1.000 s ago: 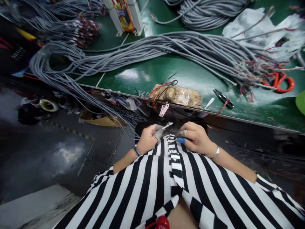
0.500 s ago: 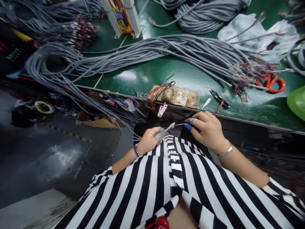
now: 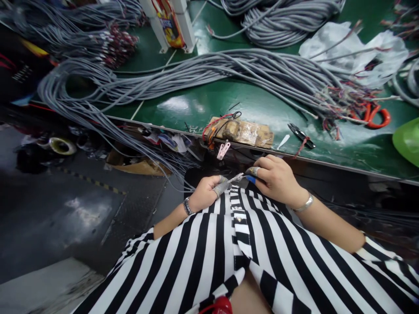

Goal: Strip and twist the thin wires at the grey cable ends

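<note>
Just above my lap, my left hand (image 3: pixel 207 192) pinches a grey cable near its end, with grey covers on the thumb and finger. The frayed, pale cable end (image 3: pixel 236 178) sticks out to the right of that pinch. My right hand (image 3: pixel 277 179) is closed at this end, its covered thumb and finger, one blue, pressed together on a thin strand. The strand itself is mostly hidden by the fingertips. Beyond my hands, a long bundle of grey cables (image 3: pixel 183 69) lies across the green bench and hangs over its edge at the left.
At the bench edge sits a taped wooden block (image 3: pixel 252 133) with a pink clip (image 3: pixel 223 150). To its right lie black cutters (image 3: pixel 301 135), orange-handled scissors (image 3: pixel 376 117) and a green object (image 3: pixel 407 141). A white plastic bag (image 3: pixel 337 39) and cable coils (image 3: pixel 291 22) are behind.
My right hand has moved left and slightly down, closer to the cable end. The thin strand stretched between the hands earlier now shows much shorter. My left hand has hardly moved.
</note>
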### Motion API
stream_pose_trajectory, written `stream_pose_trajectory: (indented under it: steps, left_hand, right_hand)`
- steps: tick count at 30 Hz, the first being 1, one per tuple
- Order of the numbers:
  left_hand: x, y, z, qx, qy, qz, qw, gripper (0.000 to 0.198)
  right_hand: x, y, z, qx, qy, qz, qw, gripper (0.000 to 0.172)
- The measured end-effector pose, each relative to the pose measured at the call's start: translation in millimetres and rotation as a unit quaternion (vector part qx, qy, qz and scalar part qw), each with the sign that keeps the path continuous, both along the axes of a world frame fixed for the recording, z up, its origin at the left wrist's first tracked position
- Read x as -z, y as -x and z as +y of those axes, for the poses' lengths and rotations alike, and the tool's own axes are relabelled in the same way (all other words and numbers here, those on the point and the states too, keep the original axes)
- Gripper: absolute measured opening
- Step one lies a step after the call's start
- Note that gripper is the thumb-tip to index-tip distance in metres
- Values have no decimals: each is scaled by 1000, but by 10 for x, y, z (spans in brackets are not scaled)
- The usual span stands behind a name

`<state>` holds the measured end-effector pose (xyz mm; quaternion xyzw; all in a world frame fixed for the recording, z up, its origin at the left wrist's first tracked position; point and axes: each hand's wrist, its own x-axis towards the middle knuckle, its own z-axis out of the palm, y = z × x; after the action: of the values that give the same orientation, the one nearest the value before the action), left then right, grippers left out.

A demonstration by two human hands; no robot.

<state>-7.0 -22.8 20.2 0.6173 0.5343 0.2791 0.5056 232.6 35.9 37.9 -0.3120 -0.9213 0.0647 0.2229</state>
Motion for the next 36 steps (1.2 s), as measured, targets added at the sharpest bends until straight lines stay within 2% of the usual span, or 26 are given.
stream_pose_trajectory:
  steps: [5, 7, 10, 12, 14, 17, 19, 22, 24, 25, 27, 30, 31, 32, 35, 36]
  left_hand:
    - [21, -34, 6, 8, -20, 1, 1000, 30]
    - [30, -45, 8, 11, -32, 5, 999, 29]
    - [43, -39, 5, 33, -39, 14, 999, 26]
    - [46, -26, 2, 45, -34, 21, 998, 25]
    - [42, -18, 3, 38, -32, 18, 999, 27]
    - [34, -27, 8, 7, -39, 4, 999, 29]
    - [31, -46, 9, -4, -38, -4, 999, 29]
    - [29, -77, 4, 17, -20, -17, 1000, 27]
    - [31, -86, 0, 41, -11, -13, 999, 25]
    - [36, -86, 0, 48, -11, -7, 999, 23]
    - [55, -74, 6, 47, -14, 9, 999, 20]
    - [103, -44, 30, 2, -14, 15, 1000, 17]
    - [119, -35, 39, -20, -9, 12, 1000, 16]
    - [132, -28, 47, -39, 4, 7, 999, 17]
    - [143, -27, 59, -56, 75, -20, 995, 17]
    - [137, -33, 60, -47, 92, -26, 994, 18]
  right_hand:
    - [128, -16, 34, -50, 73, 76, 993, 15]
    - [222, 14, 15, -9, 108, 112, 988, 17]
    - [325, 86, -43, 89, 170, 134, 972, 21]
    - [335, 107, -70, 110, 193, 131, 966, 22]
    - [302, 84, -74, 67, 184, 128, 972, 21]
    - [240, 13, -56, -42, 150, 108, 982, 20]
    - [239, -3, -53, -62, 129, 92, 985, 18]
    - [305, 60, -81, 43, 106, 99, 988, 16]
    - [353, 125, -115, 124, 119, 114, 978, 17]
    - [365, 150, -133, 142, 132, 124, 973, 18]
    - [355, 170, -165, 108, 159, 145, 971, 19]
    - [288, 136, -182, -44, 204, 183, 961, 19]
    - [268, 119, -177, -66, 225, 208, 950, 19]
    - [257, 104, -164, -48, 244, 246, 937, 20]
    - [274, 82, -105, 118, 290, 353, 882, 20]
    - [289, 85, -87, 152, 309, 362, 866, 19]
